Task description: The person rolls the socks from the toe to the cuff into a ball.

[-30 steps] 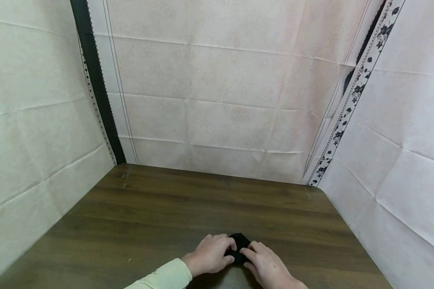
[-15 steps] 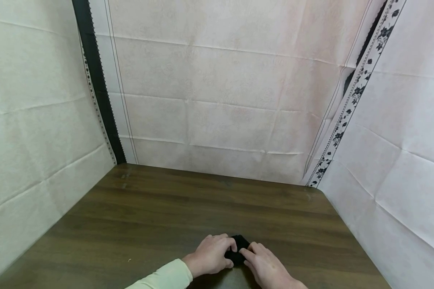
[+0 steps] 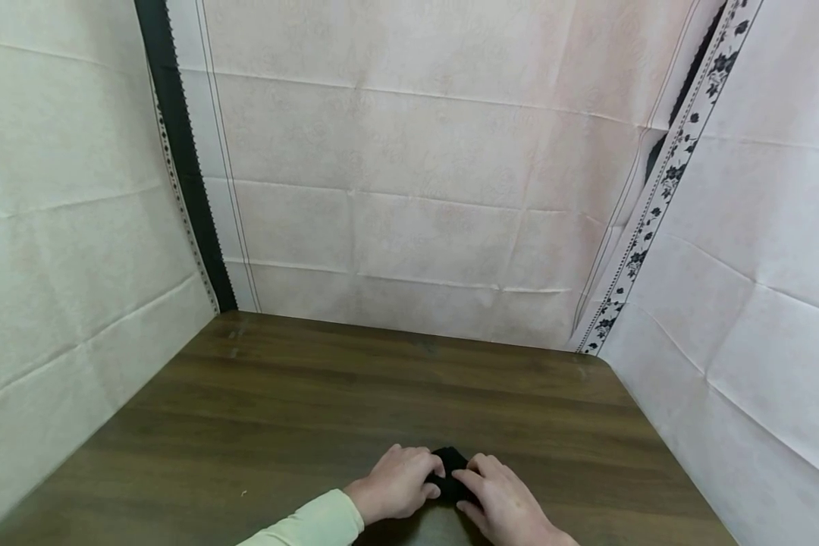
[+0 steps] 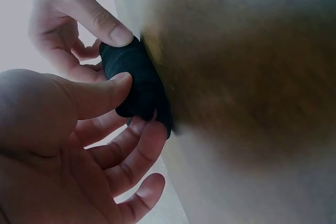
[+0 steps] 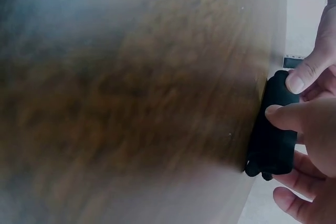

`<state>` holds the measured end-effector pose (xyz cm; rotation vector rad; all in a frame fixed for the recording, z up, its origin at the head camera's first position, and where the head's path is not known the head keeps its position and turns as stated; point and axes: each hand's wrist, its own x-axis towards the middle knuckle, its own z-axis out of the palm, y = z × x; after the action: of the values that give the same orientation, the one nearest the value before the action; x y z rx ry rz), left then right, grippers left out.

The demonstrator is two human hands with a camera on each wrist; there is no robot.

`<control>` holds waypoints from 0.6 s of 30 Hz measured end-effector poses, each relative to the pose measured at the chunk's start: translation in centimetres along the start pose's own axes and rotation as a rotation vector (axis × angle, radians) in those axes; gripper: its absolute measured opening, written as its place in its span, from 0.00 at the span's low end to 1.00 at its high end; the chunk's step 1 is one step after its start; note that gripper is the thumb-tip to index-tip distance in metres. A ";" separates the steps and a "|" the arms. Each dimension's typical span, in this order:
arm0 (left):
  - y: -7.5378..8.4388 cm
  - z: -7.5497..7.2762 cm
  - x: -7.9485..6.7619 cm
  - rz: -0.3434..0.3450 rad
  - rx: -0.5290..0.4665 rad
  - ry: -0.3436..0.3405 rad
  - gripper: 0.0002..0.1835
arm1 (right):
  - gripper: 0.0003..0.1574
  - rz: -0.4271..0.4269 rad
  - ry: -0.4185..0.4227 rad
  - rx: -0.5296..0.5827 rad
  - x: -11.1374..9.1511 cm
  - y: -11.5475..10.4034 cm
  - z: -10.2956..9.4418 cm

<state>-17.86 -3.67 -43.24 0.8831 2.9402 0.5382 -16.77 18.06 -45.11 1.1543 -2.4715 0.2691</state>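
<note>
A rolled-up bundle of black cloth [image 3: 453, 459] lies on the brown wooden table, between both hands. My left hand [image 3: 397, 483] holds its left end, thumb on the near side and fingers curled over the far side. At the right end, my right hand [image 3: 508, 502] pinches the roll between thumb and fingers. In the left wrist view, both thumbs press on the black roll [image 4: 137, 80], with fingers behind it. The right wrist view shows the roll [image 5: 274, 139] as a thick cylinder with a layered end. What kind of cloth item it is cannot be told.
The wood-grain table [image 3: 355, 387] stretches out beyond the hands. Pale creased cloth hangs as a back wall [image 3: 409, 167], a left wall [image 3: 61, 227] and a right wall [image 3: 757, 303]. A tiny pale speck [image 3: 243, 493] lies on the table at left.
The black roll's far edge has come slightly nearer to me. My right thumb has shifted a little along the near side. My left hand has hardly moved.
</note>
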 end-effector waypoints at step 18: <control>-0.2 0.1 0.1 -0.014 -0.101 0.014 0.14 | 0.18 0.022 -0.067 -0.038 0.2 0.0 0.0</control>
<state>-18.05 -3.75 -43.38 0.8509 2.8993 0.6873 -16.91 17.88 -45.05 1.1389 -2.5378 0.1915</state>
